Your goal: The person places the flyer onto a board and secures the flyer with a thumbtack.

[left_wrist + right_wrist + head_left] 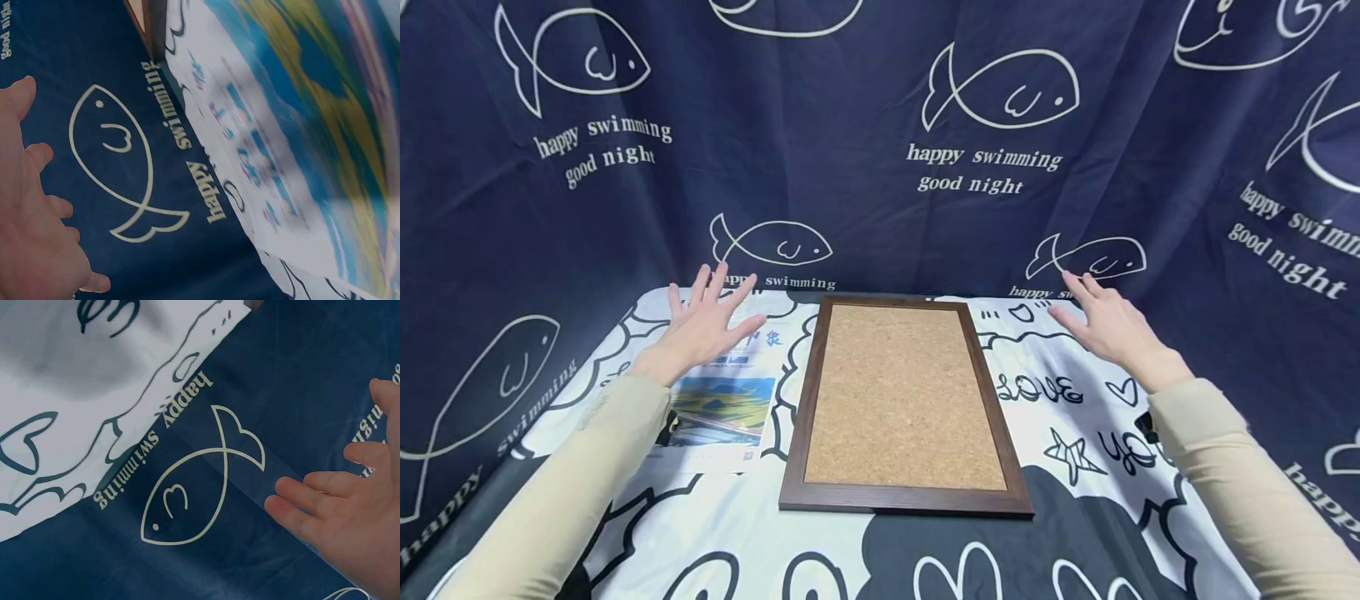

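My left hand hovers above a printed sheet with a landscape picture, its fingers spread and holding nothing. In the left wrist view the same hand shows at the left edge, apart from the printed sheet. My right hand is raised over the right side of the table, fingers extended, with nothing in it. The right wrist view has this hand in front of the dark blue cloth. Between the hands lies a cork board in a brown wooden frame, touched by neither hand.
A white and dark grey patterned cloth with doodles covers the table. Behind and at both sides hangs a dark blue curtain printed with fish outlines and lettering. The framed board takes up the table's middle.
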### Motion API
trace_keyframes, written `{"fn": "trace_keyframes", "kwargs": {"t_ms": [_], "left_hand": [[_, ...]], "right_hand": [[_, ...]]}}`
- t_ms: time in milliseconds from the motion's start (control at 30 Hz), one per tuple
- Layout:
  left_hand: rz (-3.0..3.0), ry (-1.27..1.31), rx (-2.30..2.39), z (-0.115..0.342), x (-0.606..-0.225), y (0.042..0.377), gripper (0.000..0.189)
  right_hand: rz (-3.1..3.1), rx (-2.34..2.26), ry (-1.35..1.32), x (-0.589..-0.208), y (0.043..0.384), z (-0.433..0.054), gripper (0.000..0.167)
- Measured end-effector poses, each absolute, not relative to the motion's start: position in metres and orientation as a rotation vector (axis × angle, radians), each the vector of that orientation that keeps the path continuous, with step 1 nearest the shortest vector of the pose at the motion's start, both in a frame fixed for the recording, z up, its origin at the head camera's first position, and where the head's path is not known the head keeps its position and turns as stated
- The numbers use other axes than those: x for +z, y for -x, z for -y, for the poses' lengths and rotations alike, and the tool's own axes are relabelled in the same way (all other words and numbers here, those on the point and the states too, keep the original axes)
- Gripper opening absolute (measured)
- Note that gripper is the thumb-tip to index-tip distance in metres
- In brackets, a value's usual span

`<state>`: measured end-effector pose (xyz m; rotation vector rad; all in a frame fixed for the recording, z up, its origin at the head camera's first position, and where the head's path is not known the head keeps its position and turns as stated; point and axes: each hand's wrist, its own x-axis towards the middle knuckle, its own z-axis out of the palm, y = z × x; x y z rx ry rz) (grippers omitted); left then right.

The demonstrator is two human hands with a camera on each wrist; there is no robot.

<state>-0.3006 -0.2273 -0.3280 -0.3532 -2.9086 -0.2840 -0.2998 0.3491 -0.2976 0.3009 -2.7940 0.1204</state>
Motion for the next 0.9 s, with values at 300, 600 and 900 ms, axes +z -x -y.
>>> {"fn": "trace_keyframes", "kwargs": {"t_ms": [300,600,900], "left_hand": [[2.936,0.292,-0.291,0.251,-0.335,0.291,0.078],[3.003,0.181,-0.312,0.270,-0.340,0.285,0.074],[3.200,0.017,-0.325,0.283,-0.351,0.272,0.078]], "right_hand": [[2.815,0.110,-0.315,-0.309,0.298,-0.350,0.074],[2.822,0.254,-0.428,-0.319,0.296,-0.347,0.065],[2.854,0.377,-0.604,-0.343,0.300,-0.346,0.035]]}}
